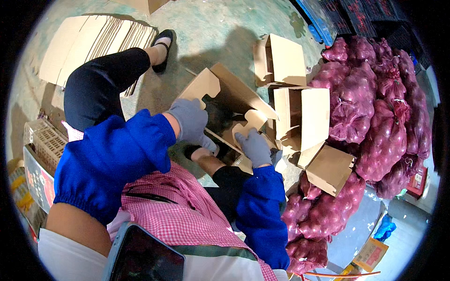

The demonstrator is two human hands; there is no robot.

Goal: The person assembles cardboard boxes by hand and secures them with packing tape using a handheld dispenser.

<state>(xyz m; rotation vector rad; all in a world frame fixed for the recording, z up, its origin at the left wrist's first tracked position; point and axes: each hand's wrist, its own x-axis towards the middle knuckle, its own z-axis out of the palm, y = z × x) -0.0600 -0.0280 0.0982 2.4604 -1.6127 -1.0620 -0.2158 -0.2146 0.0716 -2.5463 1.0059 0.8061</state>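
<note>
Our left arm enters from lower left, bare for a short stretch, then blue-sleeved, reaching up and rightward. A little skin shows at our left wrist. Left hand: grey-gloved, back toward us, fingers bent, tips partly hidden. Our right arm, also blue-sleeved, rises steeply from below; right wrist nearly covered. Right hand: grey-gloved, thumb side extended leftward. We hold both hands apart but near each other, left higher.
</note>
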